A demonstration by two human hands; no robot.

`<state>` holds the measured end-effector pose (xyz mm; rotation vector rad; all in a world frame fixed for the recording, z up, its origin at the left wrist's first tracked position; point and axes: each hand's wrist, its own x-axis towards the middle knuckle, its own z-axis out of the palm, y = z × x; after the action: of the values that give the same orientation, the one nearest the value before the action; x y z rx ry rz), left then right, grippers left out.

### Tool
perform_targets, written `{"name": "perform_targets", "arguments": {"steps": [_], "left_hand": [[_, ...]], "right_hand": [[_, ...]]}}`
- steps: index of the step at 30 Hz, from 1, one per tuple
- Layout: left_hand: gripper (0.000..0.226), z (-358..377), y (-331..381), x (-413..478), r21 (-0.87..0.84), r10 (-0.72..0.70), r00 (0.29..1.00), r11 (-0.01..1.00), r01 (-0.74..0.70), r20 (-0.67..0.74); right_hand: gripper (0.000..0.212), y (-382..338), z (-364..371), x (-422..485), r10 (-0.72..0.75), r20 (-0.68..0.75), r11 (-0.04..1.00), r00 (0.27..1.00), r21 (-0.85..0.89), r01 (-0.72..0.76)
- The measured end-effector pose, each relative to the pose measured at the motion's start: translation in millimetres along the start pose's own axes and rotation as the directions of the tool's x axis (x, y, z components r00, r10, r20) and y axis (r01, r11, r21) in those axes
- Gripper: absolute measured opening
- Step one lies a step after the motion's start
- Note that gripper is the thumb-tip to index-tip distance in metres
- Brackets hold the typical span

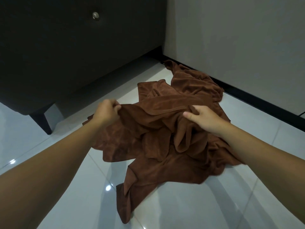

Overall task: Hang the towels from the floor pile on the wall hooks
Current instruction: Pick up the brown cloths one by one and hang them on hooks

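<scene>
A pile of brown towels lies crumpled on the glossy white tile floor near the wall corner. The top brown towel is lifted slightly off the heap by one edge. My left hand pinches that edge at its left end. My right hand grips the same edge further right, with the fingers tucked into a fold and the thumb out. The rest of the towel hangs down in folds onto the pile. No wall hooks are in view.
A dark cabinet with a round metal knob stands to the left on a short leg. A grey wall with a black skirting board runs along the right. White floor tiles spread towards me.
</scene>
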<state>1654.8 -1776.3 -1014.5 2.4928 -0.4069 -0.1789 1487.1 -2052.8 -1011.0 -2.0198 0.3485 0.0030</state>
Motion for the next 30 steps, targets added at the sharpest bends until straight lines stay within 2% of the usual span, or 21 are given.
{"name": "perform_targets", "arguments": {"steps": [2,4,6,7,8,9,11,14,16,19,21,26,30], "left_hand": [[0.020,1.7,13.6,-1.0,-0.150,-0.021,0.999,0.988,0.017,-0.024],[0.035,5.1,27.0,-2.2,-0.270,-0.027,0.998,0.963,0.012,-0.050],[0.034,8.6,39.9,-4.6,-0.338,-0.008,0.994,0.941,-0.028,-0.105],[0.027,10.7,45.9,-6.9,-0.360,0.023,0.991,0.930,-0.068,-0.129],[0.022,12.3,52.2,-9.4,-0.379,0.052,0.989,0.920,-0.103,-0.141],[0.029,13.9,58.1,-11.8,-0.394,0.074,0.987,0.910,-0.127,-0.145],[0.053,17.2,68.2,-15.7,-0.479,0.087,0.989,0.868,-0.134,-0.118],[0.078,20.6,79.5,-20.5,-0.648,0.019,1.000,0.762,-0.002,0.019],[0.067,22.5,83.6,-22.1,-0.712,-0.006,0.992,0.696,0.093,0.124],[0.034,27.7,86.4,-24.9,-0.766,0.027,0.978,0.626,0.146,0.208],[0.022,32.5,87.4,-27.0,-0.791,0.054,0.969,0.589,0.163,0.240],[0.018,36.1,92.3,-32.5,-0.783,0.178,0.951,0.616,0.094,0.254],[0.018,35.8,92.3,-35.1,-0.758,0.242,0.940,0.652,0.027,0.242]], "right_hand": [[0.015,-14.5,8.9,-5.0,-0.020,0.207,1.000,0.978,0.028,0.014],[0.020,-25.6,19.4,-6.7,-0.046,0.390,0.999,0.920,0.034,0.035],[0.020,-33.0,27.5,-6.3,-0.050,0.490,0.999,0.870,0.039,0.035],[0.018,-35.9,29.9,-5.6,-0.059,0.490,0.998,0.870,0.038,0.047],[0.016,-38.7,30.8,-4.6,-0.088,0.461,0.996,0.883,0.037,0.080],[0.014,-39.8,30.9,-2.5,-0.133,0.401,0.991,0.907,0.036,0.129],[0.012,-40.7,28.6,2.5,-0.221,0.247,0.975,0.944,0.037,0.218],[0.009,-42.2,21.8,7.7,-0.275,0.083,0.961,0.958,0.056,0.271],[0.008,-44.1,18.1,9.0,-0.303,0.017,0.953,0.953,0.033,0.302],[0.008,-43.8,20.2,9.2,-0.307,0.000,0.950,0.952,0.058,0.306],[0.011,-41.0,24.7,10.5,-0.296,-0.007,0.951,0.955,0.087,0.296],[0.014,-34.7,28.4,13.8,-0.312,-0.080,0.950,0.947,0.002,0.313],[0.019,-36.6,28.8,13.0,-0.343,-0.109,0.937,0.933,0.027,0.348]]}}
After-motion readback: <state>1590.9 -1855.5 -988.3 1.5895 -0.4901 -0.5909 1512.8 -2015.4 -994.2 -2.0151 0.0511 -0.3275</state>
